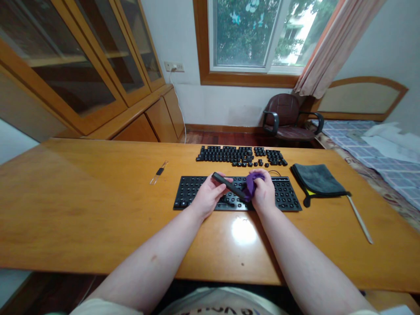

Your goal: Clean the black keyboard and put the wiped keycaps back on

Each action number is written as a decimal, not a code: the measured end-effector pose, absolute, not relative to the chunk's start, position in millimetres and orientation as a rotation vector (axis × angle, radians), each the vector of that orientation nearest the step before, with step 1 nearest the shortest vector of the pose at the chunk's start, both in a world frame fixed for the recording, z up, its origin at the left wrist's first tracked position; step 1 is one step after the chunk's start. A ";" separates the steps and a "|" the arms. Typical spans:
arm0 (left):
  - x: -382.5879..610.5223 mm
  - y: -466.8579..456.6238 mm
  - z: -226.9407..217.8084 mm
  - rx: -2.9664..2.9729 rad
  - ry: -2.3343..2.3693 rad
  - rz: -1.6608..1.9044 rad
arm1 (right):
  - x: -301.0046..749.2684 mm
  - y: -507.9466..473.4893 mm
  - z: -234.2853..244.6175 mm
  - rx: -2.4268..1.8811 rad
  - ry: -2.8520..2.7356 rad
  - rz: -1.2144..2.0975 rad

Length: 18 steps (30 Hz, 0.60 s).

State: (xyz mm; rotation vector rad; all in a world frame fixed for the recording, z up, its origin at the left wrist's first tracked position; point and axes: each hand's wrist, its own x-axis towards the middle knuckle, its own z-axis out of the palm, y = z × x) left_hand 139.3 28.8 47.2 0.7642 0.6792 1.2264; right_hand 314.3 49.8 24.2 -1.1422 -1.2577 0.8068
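A black keyboard base (192, 192) with its keycaps taken off lies on the wooden table (82, 210) in front of me. My left hand (208, 197) holds a long black keycap, probably the space bar (226, 184), above the base. My right hand (264, 192) grips a purple lump of cleaning putty or cloth (253, 180) and presses it against the right end of that keycap. Several loose black keycaps (241, 156) are laid out in rows just beyond the base.
A folded dark grey cloth (316, 179) lies right of the keyboard, with a thin pale stick (360, 218) beside it. A wire keycap puller (159, 172) lies to the left. Behind the table stand a brown armchair (287, 116), wooden cabinets (98, 65) and a bed (377, 148).
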 end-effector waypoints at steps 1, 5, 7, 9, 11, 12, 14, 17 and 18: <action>139.3 28.6 48.1 0.757 0.686 1.241 | 311.0 47.8 25.8 -1.114 -1.168 0.827; 139.5 28.7 49.9 0.781 0.736 1.312 | 302.4 37.6 32.3 -0.970 -1.217 0.852; 137.4 29.9 50.8 0.838 0.772 1.350 | 302.9 34.3 35.6 -0.930 -1.313 0.843; 132.9 31.5 53.7 0.966 0.824 1.354 | 306.3 33.8 41.4 -0.950 -1.428 0.780; 126.7 32.7 58.7 1.125 0.885 1.325 | 311.4 35.5 51.0 -1.013 -1.576 0.680; 123.3 33.0 61.6 1.188 0.910 1.305 | 314.0 36.6 56.9 -1.045 -1.658 0.637; 116.8 32.7 67.0 1.269 0.958 1.264 | 318.8 38.4 68.5 -1.078 -1.828 0.585; 106.5 29.9 70.5 1.404 1.070 1.198 | 323.5 38.2 77.1 -1.080 -2.038 0.563; 102.3 28.3 70.4 1.478 1.126 1.173 | 324.0 37.3 76.2 -1.089 -2.075 0.546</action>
